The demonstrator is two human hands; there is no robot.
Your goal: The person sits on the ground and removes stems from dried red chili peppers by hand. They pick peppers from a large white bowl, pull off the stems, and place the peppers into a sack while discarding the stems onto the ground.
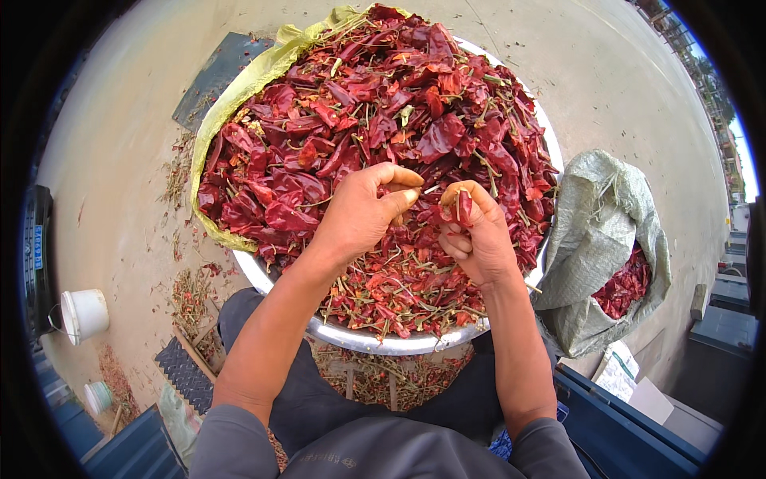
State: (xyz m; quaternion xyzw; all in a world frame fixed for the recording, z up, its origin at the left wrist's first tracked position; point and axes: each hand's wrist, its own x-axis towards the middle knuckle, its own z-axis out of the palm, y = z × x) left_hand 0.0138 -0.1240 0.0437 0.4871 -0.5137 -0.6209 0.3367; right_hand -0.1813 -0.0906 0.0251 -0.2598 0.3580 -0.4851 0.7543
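A large round metal basin (281,291) sits before me, heaped with dried red chili peppers (359,120), many with stems. Smaller pieces and loose stems lie at its near side. Over the heap, my right hand (479,230) grips a piece of dried red chili (464,206) between thumb and fingers. My left hand (383,200) is just beside it, thumb and index fingertip bent towards each other with a small gap; whether a small bit is held by its other fingers cannot be told. A yellow woven sack (206,161) lines the basin's left and far edge.
A grey-white woven sack (589,239) with red chilies stands right of the basin. A white bucket (87,314) and a vehicle's front (39,257) are at left. Stems and chili bits litter the ground around a black textured mat (185,374). A blue metal edge (622,431) is at lower right.
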